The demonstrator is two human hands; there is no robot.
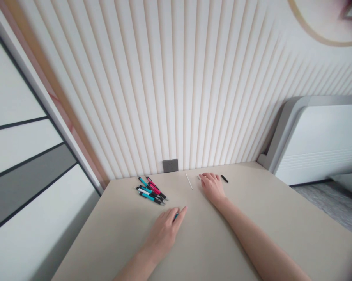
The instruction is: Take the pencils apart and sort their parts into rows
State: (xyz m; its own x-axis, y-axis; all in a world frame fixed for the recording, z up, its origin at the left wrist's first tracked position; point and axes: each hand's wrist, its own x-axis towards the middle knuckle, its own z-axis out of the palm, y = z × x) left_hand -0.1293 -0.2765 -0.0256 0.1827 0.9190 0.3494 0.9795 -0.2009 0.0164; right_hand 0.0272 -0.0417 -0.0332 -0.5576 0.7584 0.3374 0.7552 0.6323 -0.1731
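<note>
Beige and smooth, the tabletop point(105, 230) is set with its back edge against a white ribbed wall panel point(181, 97). Near its back left corner, slim pens with teal, white and red barrels and black grips point(149, 198) are heaped, apparently whole. Nearer the middle, a small teal piece point(176, 216) is held among the bent fingers of the left hand point(165, 227); most of it is hidden. A thin, straight white rod point(189, 181) is laid by the back edge, between the pens and the right hand point(212, 186). At that hand's fingertips a tiny pale piece point(198, 178) is seen; whether it is gripped cannot be told. Just right of the hand, a short black tube point(224, 178) is placed. Judging by these parts, one pen seems to be separated: rod, tube and teal piece are all left unjoined, while the heaped pens are left untouched by either hand.
</note>
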